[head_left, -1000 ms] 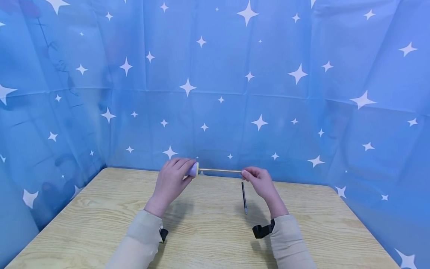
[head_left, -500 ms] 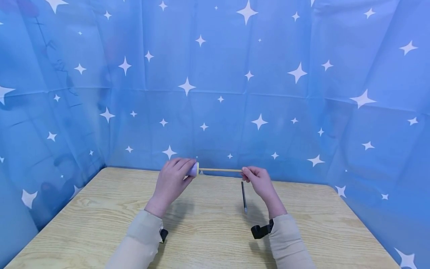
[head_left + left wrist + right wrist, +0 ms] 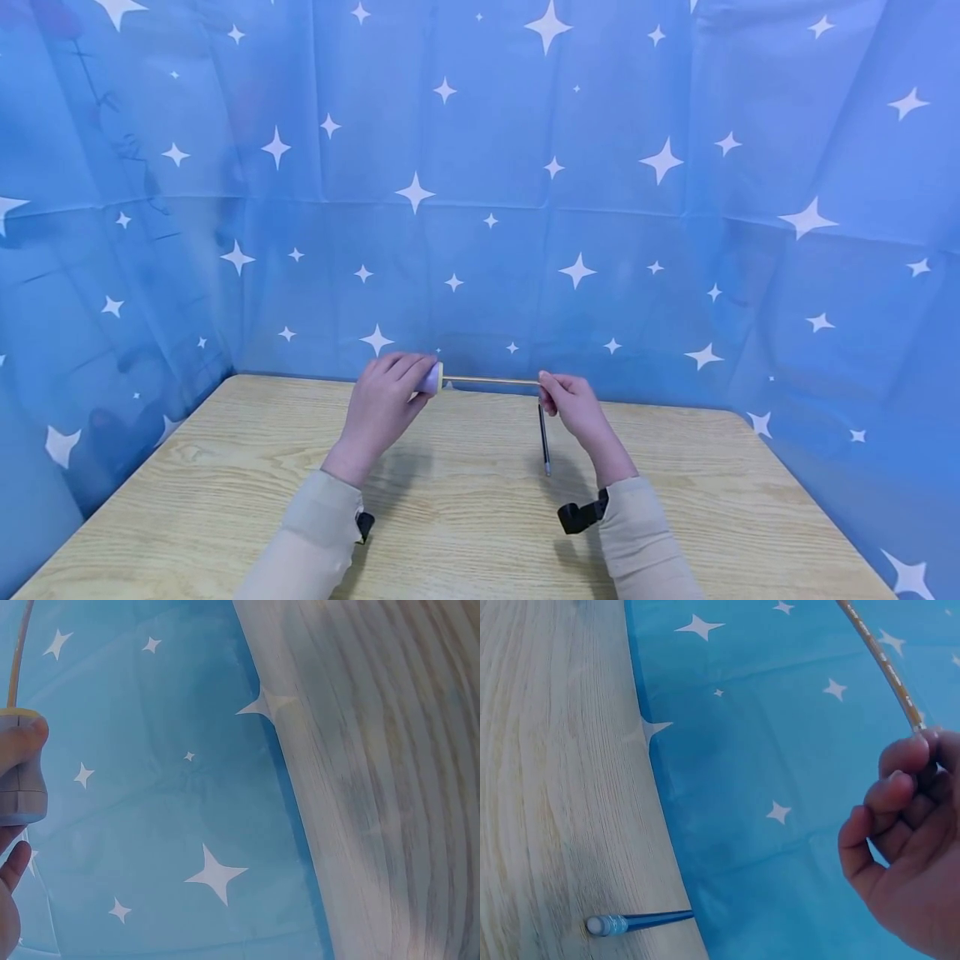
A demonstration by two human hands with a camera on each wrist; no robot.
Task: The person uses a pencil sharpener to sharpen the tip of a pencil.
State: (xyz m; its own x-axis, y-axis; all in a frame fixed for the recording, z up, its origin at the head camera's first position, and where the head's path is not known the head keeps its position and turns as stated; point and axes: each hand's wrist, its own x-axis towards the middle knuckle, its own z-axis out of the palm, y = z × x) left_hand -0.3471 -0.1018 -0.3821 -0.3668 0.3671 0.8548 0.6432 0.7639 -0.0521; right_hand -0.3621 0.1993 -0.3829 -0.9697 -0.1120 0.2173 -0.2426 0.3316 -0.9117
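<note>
My left hand (image 3: 381,404) grips a small lavender pencil sharpener (image 3: 430,378) with a yellow rim, held sideways above the table's far edge. From its rim a golden-yellow pencil (image 3: 491,380) sticks out to the right, roughly level; the end inside the sharpener is hidden. The pencil's other end is pinched between the thumb and fingers of my right hand (image 3: 576,408). In the left wrist view, the sharpener (image 3: 22,791) has a waisted body, with a thumb lying across it. White marks run along the pencil (image 3: 885,667) in the right wrist view.
A dark pencil (image 3: 544,442) with a pale eraser end lies on the wood-grain table (image 3: 465,517), below my right hand. Behind and at both sides hangs a blue curtain (image 3: 487,275) with white stars. A black wrist mount (image 3: 581,517) sits by the right cuff.
The right thumb and fingers have shifted slightly around the pencil's end. My left hand and the sharpener stay in place, and the dark pencil has not moved.
</note>
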